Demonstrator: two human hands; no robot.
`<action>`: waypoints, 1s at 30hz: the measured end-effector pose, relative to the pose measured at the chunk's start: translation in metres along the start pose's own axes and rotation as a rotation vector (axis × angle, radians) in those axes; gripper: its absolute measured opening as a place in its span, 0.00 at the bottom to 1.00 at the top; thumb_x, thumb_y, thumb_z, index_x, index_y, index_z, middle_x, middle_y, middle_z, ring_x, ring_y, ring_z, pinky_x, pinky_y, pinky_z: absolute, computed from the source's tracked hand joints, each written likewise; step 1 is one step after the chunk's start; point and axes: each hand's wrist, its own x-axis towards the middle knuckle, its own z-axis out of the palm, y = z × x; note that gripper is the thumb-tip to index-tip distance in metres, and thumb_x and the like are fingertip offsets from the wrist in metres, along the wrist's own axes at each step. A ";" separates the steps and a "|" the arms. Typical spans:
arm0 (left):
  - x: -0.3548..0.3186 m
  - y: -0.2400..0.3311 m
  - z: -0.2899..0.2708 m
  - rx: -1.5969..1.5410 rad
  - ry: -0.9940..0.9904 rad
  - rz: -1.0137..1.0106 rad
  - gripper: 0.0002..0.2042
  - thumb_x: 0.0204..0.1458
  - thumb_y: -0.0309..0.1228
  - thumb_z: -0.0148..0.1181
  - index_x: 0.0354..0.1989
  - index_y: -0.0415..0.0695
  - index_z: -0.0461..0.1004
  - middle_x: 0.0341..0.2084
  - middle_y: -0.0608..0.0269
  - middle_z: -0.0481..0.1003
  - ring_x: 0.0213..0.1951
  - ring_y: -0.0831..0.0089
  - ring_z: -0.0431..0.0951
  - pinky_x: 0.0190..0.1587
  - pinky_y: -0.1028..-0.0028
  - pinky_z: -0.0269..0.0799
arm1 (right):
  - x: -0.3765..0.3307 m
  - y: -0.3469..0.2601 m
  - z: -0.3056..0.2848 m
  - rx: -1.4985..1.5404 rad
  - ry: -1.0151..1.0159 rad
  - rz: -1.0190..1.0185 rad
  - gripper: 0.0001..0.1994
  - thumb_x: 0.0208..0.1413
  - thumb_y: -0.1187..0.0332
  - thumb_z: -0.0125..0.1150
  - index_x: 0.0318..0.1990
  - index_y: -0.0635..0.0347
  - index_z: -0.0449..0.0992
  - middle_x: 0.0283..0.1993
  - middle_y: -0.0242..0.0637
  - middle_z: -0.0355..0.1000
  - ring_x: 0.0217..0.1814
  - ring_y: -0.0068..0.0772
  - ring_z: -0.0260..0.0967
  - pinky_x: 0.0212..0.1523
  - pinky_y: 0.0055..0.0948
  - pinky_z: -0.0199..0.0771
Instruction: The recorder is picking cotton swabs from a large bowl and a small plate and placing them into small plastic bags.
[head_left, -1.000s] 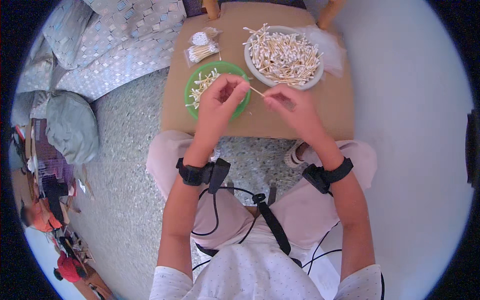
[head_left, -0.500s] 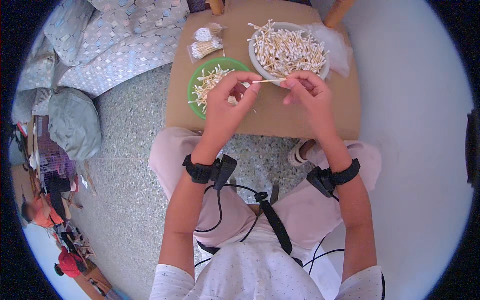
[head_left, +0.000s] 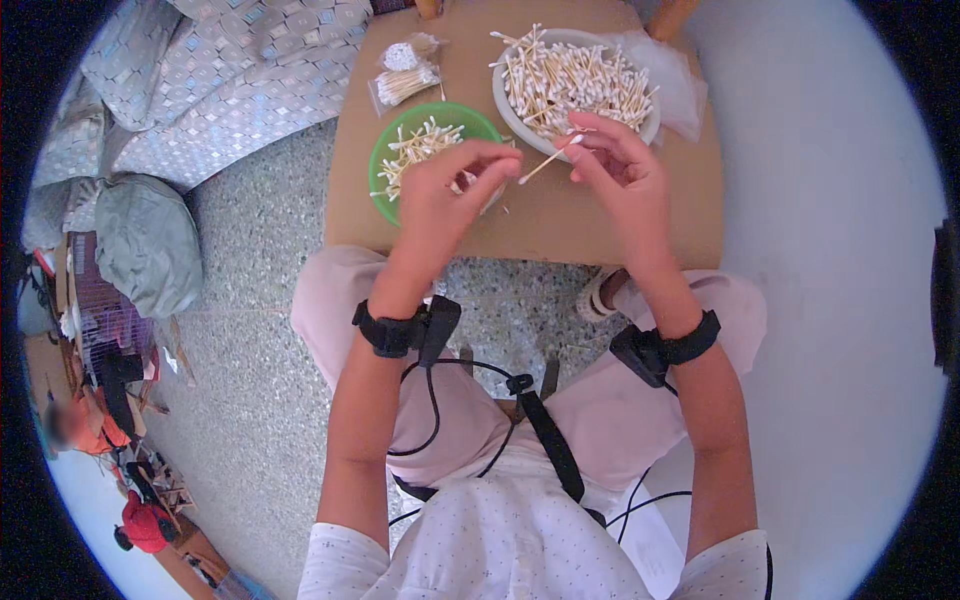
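Note:
A cotton swab (head_left: 548,162) with white tips slants between my two hands, over the brown padded seat. My right hand (head_left: 632,185) has its thumb and fingers around the upper end. The lower tip shows just beside the fingertips of my left hand (head_left: 445,200), whose thumb and index finger are pinched close together, with nothing visible between them. Left of centre, a green bowl (head_left: 376,165) holds loose swabs and is partly hidden by my left hand. A pale bowl (head_left: 503,98) heaped with many swabs (head_left: 570,85) stands behind my right hand.
Small clear packets of swabs (head_left: 405,85) lie at the far left of the brown seat (head_left: 580,230). A crumpled clear plastic bag (head_left: 675,90) is right of the pale bowl. Black bands with devices and cables (head_left: 400,330) are on my wrists. Other people (head_left: 145,525) are at lower left.
The swab has turned from nearly level to slanted, its right end now higher. My left fingertips have come off its end, and my right index finger has lifted.

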 end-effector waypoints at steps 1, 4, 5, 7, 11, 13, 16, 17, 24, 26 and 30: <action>0.002 0.001 -0.007 0.114 -0.014 0.000 0.14 0.47 0.31 0.68 0.43 0.44 0.79 0.30 0.68 0.79 0.30 0.79 0.75 0.33 0.78 0.70 | -0.001 -0.001 0.002 -0.087 0.022 -0.017 0.12 0.57 0.71 0.62 0.48 0.63 0.76 0.44 0.36 0.78 0.39 0.22 0.75 0.36 0.21 0.77; 0.007 0.008 -0.026 0.329 -0.083 0.117 0.25 0.43 0.32 0.71 0.53 0.47 0.73 0.44 0.61 0.75 0.44 0.69 0.74 0.45 0.72 0.70 | -0.006 0.003 0.010 -0.085 0.049 -0.063 0.10 0.56 0.73 0.62 0.46 0.62 0.77 0.42 0.34 0.78 0.38 0.21 0.75 0.31 0.21 0.78; 0.008 0.008 -0.030 0.429 -0.137 0.235 0.32 0.41 0.32 0.72 0.59 0.48 0.69 0.54 0.56 0.72 0.55 0.63 0.72 0.55 0.68 0.69 | -0.007 0.003 0.011 -0.086 0.051 -0.061 0.10 0.56 0.73 0.62 0.46 0.62 0.77 0.42 0.34 0.78 0.38 0.21 0.75 0.31 0.21 0.78; 0.004 -0.005 -0.033 0.452 -0.197 0.243 0.38 0.40 0.32 0.72 0.64 0.51 0.62 0.56 0.55 0.69 0.56 0.58 0.70 0.57 0.65 0.66 | -0.010 0.002 0.013 -0.043 -0.065 -0.082 0.09 0.55 0.74 0.63 0.44 0.61 0.77 0.41 0.32 0.78 0.37 0.20 0.75 0.29 0.20 0.78; -0.004 -0.013 -0.020 0.356 -0.346 0.150 0.47 0.40 0.29 0.71 0.70 0.54 0.50 0.58 0.48 0.66 0.59 0.50 0.67 0.60 0.61 0.63 | -0.014 0.009 0.016 -0.085 -0.047 -0.095 0.08 0.56 0.73 0.62 0.43 0.60 0.78 0.40 0.32 0.78 0.36 0.20 0.75 0.30 0.21 0.78; -0.005 -0.013 -0.017 0.362 -0.323 0.139 0.45 0.41 0.27 0.69 0.70 0.54 0.50 0.58 0.47 0.66 0.59 0.50 0.66 0.60 0.61 0.64 | -0.013 0.012 0.017 -0.107 -0.059 -0.040 0.06 0.57 0.72 0.61 0.41 0.61 0.79 0.41 0.31 0.78 0.36 0.20 0.75 0.30 0.21 0.78; -0.004 -0.013 -0.015 0.363 -0.292 0.122 0.42 0.44 0.25 0.67 0.69 0.52 0.52 0.57 0.46 0.66 0.58 0.48 0.67 0.59 0.61 0.65 | -0.012 0.019 0.021 -0.179 -0.074 -0.059 0.06 0.56 0.70 0.62 0.39 0.59 0.79 0.38 0.31 0.79 0.33 0.21 0.75 0.30 0.22 0.78; -0.003 -0.014 -0.015 0.357 -0.284 0.115 0.40 0.45 0.23 0.65 0.68 0.50 0.53 0.57 0.46 0.67 0.57 0.48 0.67 0.58 0.61 0.65 | -0.012 0.023 0.022 -0.179 -0.074 -0.059 0.06 0.56 0.70 0.62 0.39 0.59 0.79 0.38 0.31 0.79 0.33 0.21 0.75 0.30 0.22 0.78; -0.005 -0.020 -0.014 0.450 -0.316 0.104 0.35 0.49 0.25 0.63 0.67 0.49 0.57 0.59 0.47 0.65 0.60 0.50 0.66 0.62 0.63 0.61 | -0.013 0.034 0.026 -0.369 -0.040 -0.147 0.07 0.53 0.67 0.65 0.38 0.57 0.80 0.33 0.37 0.78 0.30 0.31 0.77 0.32 0.28 0.76; -0.005 -0.018 -0.015 0.439 -0.312 0.115 0.35 0.49 0.24 0.62 0.67 0.49 0.57 0.58 0.46 0.66 0.59 0.49 0.67 0.61 0.62 0.62 | -0.013 0.034 0.027 -0.418 -0.056 -0.133 0.07 0.52 0.68 0.65 0.39 0.56 0.80 0.35 0.37 0.78 0.31 0.33 0.77 0.34 0.29 0.76; -0.005 -0.022 -0.012 0.435 -0.290 0.132 0.36 0.47 0.23 0.63 0.67 0.50 0.57 0.57 0.46 0.66 0.58 0.48 0.67 0.60 0.62 0.63 | -0.011 0.037 0.024 -0.547 -0.068 -0.376 0.08 0.51 0.68 0.64 0.40 0.55 0.80 0.42 0.37 0.77 0.39 0.36 0.77 0.39 0.31 0.76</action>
